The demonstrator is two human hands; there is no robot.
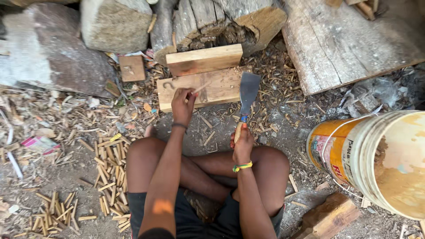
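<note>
The person sits cross-legged on the ground, facing a flat wooden work board. All positions below are given relative to this board.

Left hand: closed in a pinch on a thin wooden stick, which it holds down on the board's top face, slightly left of centre. The fingers are curled tight around the near end of the stick.

Right hand: wrapped fully around the handle of a broad-bladed cleaver. The hand sits on the near side of the board, above the right knee. The blade points away from the person and stands over the board's right end, close to the stick but apart from it.

A second, thicker plank lies touching the board's far edge, with large logs beyond it.

Progress, judged from the layout: many cut sticks lie piled to the near left of the board, which suggests much splitting is already done. The held stick appears uncut. Shavings and offcuts cover the ground around the board. A worn plastic bucket lies tipped well to the near right.
</note>
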